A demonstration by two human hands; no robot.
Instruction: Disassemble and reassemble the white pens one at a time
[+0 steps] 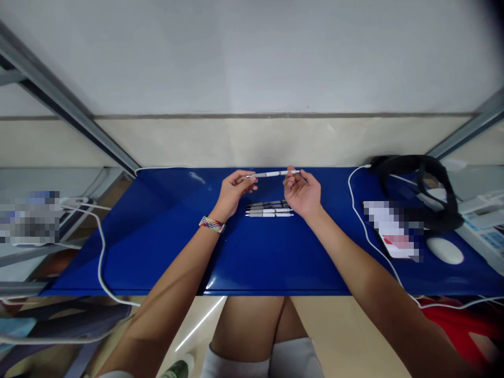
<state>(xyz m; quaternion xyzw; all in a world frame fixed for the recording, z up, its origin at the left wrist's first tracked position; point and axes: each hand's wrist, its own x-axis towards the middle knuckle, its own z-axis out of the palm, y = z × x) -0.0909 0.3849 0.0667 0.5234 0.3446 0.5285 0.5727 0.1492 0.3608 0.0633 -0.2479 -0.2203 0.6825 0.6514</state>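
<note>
A white pen with a grey grip [273,174] is held level above the blue table, stretched between my two hands. My left hand [236,188] pinches its grey, tip end between thumb and fingers. At the other end, the fingers of my right hand [302,191] close on the white barrel, palm turned up. Below the held pen, several pens [270,212] lie side by side on the table, white ones nearer me and darker ones behind. My right hand partly covers the far ends of the darker pens.
A blue table [165,236] stands against the wall. On the right lie a black head strap [423,184], a phone [394,231] with a blurred screen and a white oval object [444,250]. White cables [360,215] run along both sides. Metal posts [106,142] flank the table.
</note>
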